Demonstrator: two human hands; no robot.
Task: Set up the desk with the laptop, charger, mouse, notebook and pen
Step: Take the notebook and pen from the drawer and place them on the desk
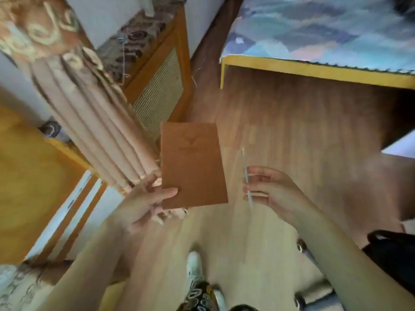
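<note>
A brown notebook point(193, 164) with an embossed emblem on its cover is held upright in mid-air at the centre of the head view. My left hand point(146, 198) grips its lower left corner, thumb on the cover. To the right, my right hand point(267, 189) pinches a thin light-blue pen point(247, 176), which stands nearly upright and is blurred by motion. Both hands hover over the wooden floor. No laptop, charger or mouse can be seen.
A pleated beige curtain point(89, 113) hangs at the left next to a wooden radiator cover point(161, 81). A yellow-edged desk with a blue patterned cloth point(314, 70) stands at the upper right. A black chair point(393, 254) and my foot point(195, 268) are below.
</note>
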